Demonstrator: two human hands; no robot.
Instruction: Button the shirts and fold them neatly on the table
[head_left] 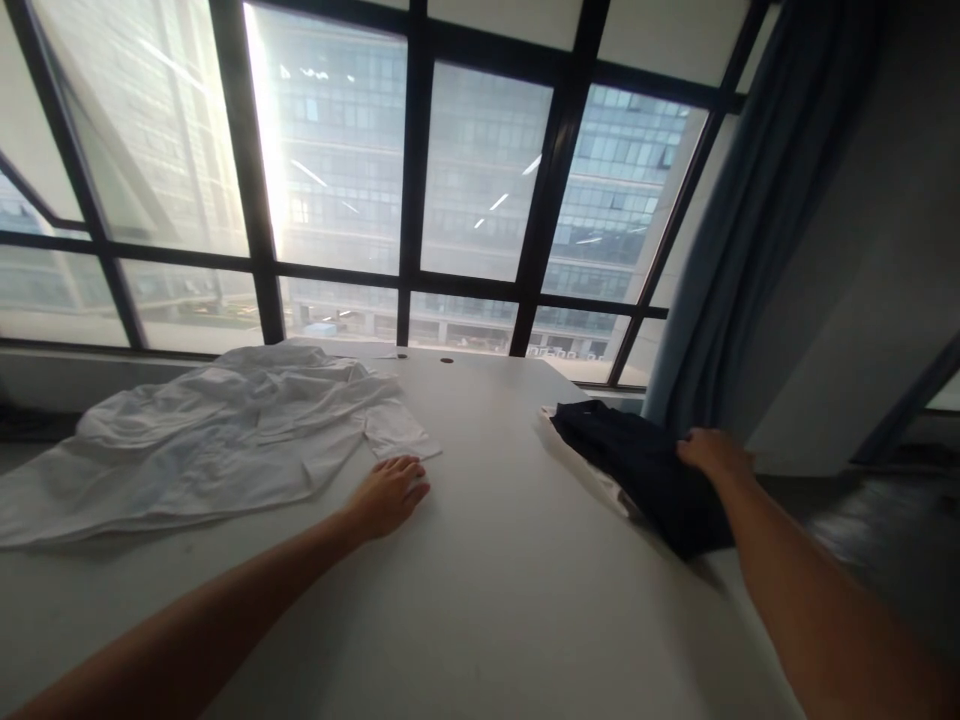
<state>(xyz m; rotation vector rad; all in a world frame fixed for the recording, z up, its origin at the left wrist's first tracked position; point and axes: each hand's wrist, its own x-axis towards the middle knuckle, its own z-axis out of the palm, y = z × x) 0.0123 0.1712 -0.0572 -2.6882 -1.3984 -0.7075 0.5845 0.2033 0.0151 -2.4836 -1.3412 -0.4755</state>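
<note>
My left hand [388,497] rests palm down on the white table [480,600], its fingers stretched out and holding nothing. Just beyond those fingers lies the sleeve end of a rumpled white shirt [247,430], spread over the table's left side. At the right edge, my right hand [712,452] grips the far side of a folded dark garment [637,460]; its fingertips are partly hidden. Beneath the dark garment a cream-coloured folded cloth [585,462] shows along the left side.
Black-framed windows [412,200] stand behind the table. A blue-grey curtain [720,270] hangs at the right, close to the dark garment. Two dark round holes, one being the cable hole [447,360], mark the table's far end.
</note>
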